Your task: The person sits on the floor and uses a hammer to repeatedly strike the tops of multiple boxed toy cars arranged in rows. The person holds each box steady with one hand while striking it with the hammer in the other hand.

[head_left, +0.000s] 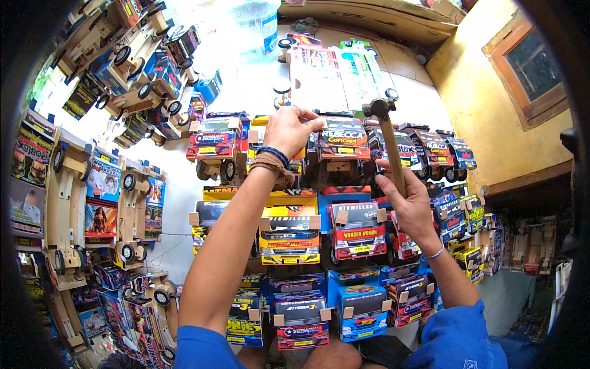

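- head view: orange-and-black toy truck [344, 142], taken as landmark, in the farthest of three rows facing the wearer.
- left hand [287, 132] pinching a small wooden piece [317, 125] at landmark's upper left corner.
- right hand [405, 200] gripping a hammer [392, 147], its head raised, just right of landmark.
- done, apparently: yellow truck [289, 241] and red truck [359, 232], nearer the wearer than landmark, carry wooden pieces at both front corners.
- remaining: landmark's piece perhaps unfixed; its right corner, cannot tell.
- around: stacked trucks [101, 197] well left of landmark; clear tub [253, 31] beyond it.
- obstructions: left forearm hides trucks nearer than landmark; packed rows leave little room.
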Demonstrator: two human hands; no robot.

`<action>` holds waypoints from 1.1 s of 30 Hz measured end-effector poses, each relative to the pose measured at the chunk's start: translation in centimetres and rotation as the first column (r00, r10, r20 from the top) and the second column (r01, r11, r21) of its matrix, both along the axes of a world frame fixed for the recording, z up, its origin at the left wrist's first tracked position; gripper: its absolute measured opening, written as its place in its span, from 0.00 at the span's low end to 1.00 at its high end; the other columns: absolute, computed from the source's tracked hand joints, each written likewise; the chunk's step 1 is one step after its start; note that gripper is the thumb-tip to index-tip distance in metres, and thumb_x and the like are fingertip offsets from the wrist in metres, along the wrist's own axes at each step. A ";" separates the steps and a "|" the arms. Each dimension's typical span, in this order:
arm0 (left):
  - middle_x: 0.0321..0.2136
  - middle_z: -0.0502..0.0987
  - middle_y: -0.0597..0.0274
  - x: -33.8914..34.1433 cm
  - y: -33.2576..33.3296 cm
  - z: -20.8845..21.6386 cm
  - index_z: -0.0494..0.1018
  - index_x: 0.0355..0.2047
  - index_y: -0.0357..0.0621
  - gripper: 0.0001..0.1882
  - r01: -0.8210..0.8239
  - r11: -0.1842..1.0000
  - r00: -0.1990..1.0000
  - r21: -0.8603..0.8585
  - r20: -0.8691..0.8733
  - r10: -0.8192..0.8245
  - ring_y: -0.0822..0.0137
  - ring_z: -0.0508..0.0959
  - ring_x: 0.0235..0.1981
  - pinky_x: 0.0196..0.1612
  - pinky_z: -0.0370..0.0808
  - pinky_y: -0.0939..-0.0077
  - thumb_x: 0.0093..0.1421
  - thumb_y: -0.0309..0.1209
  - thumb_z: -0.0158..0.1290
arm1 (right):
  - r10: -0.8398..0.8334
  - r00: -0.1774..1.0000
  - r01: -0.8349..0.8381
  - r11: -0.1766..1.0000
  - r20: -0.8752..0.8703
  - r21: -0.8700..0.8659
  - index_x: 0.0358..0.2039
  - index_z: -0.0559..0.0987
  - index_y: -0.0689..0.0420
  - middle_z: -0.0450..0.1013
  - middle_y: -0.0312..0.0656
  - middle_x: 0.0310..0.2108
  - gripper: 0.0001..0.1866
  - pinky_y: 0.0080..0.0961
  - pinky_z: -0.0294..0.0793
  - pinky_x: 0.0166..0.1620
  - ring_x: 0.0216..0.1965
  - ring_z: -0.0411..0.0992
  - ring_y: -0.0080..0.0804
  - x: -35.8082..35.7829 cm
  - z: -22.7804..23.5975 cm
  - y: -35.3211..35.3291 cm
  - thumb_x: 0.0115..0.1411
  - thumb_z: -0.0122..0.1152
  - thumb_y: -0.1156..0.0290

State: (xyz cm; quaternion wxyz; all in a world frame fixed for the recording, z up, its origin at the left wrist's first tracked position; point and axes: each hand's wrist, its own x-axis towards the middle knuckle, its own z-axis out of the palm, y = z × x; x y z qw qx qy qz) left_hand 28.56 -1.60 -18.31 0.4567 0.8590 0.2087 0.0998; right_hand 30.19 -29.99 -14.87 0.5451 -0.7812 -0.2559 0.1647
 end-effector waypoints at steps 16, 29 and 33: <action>0.35 0.86 0.53 0.4 -0.1 -0.6 0.85 0.43 0.42 0.19 -0.039 0.999 0.999 -0.007 -0.026 0.039 0.66 0.85 0.37 0.45 0.80 0.72 0.59 0.43 0.66 | 0.228 0.861 -0.046 0.926 0.456 -0.375 0.71 0.62 0.49 0.74 0.52 0.25 0.29 0.41 0.72 0.31 0.24 0.75 0.46 1.1 1.0 0.0 0.71 0.54 0.69; 0.36 0.86 0.53 0.7 0.1 -1.5 0.87 0.40 0.52 0.16 -0.055 0.998 0.998 -0.026 -0.013 0.055 0.57 0.85 0.39 0.46 0.80 0.64 0.57 0.46 0.66 | 0.267 0.599 0.008 0.941 0.755 -0.338 0.75 0.56 0.42 0.71 0.44 0.22 0.36 0.41 0.69 0.25 0.20 0.71 0.39 2.9 0.5 0.3 0.69 0.57 0.71; 0.36 0.86 0.53 0.7 0.0 -1.4 0.87 0.40 0.52 0.16 -0.048 0.998 0.999 -0.035 -0.010 0.048 0.57 0.85 0.39 0.46 0.80 0.64 0.56 0.47 0.67 | 0.440 0.463 0.100 0.837 0.769 -0.539 0.74 0.57 0.41 0.67 0.41 0.19 0.37 0.38 0.67 0.22 0.17 0.67 0.37 3.3 -0.6 0.2 0.68 0.58 0.71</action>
